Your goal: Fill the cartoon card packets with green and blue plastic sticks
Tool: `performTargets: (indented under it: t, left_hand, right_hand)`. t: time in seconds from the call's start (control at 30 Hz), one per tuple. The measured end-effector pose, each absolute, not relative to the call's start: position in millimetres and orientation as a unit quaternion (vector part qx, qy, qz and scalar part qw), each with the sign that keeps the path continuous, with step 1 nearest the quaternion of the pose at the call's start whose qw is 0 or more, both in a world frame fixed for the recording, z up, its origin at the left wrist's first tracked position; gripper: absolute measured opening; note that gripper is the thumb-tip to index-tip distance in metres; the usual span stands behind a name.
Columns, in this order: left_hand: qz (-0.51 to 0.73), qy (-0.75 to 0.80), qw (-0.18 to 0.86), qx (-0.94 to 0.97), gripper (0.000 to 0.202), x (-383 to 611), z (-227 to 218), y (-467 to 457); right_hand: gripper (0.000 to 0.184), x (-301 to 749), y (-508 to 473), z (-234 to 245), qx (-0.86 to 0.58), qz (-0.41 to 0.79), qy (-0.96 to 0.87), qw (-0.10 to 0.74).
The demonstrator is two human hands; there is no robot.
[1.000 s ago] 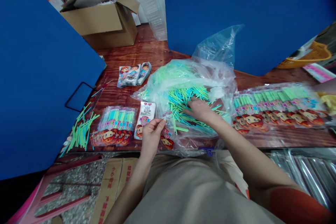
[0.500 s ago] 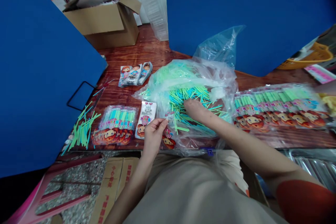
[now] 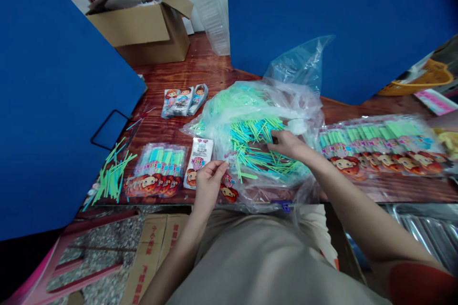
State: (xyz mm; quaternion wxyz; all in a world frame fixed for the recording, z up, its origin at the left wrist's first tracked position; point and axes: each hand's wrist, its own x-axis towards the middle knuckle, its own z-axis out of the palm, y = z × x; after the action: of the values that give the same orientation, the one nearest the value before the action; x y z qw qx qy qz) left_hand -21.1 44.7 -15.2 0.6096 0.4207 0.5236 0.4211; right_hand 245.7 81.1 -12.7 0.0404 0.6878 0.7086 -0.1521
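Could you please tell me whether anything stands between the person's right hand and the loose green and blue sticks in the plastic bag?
Nothing visible does: the right hand is directly over the loose green and blue sticks, and the clear plastic bag lies open around them, with no film across that spot.

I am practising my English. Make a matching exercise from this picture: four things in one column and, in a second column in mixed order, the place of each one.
1. right hand
2. left hand
3. cardboard box
4. loose green sticks

A. open, at the far end of the table
B. to the left of a sealed packet
C. among blue and green sticks in a clear plastic bag
D. beside a white printed card

Pairs: 1-C, 2-D, 3-A, 4-B
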Motion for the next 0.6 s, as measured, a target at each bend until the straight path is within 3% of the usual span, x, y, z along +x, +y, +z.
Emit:
performTargets:
  t: [0.2,0.6]
  left_hand:
    - [0.423,0.524,0.609,0.418,0.029,-19,-17,44]
    - [0.417,0.527,0.608,0.422,0.030,-20,-18,44]
  right_hand:
    - [0.021,242,82,-20,0.681,-0.152,0.716,0.037]
    - [0.036,205,84,-9,0.687,-0.146,0.705,0.101]
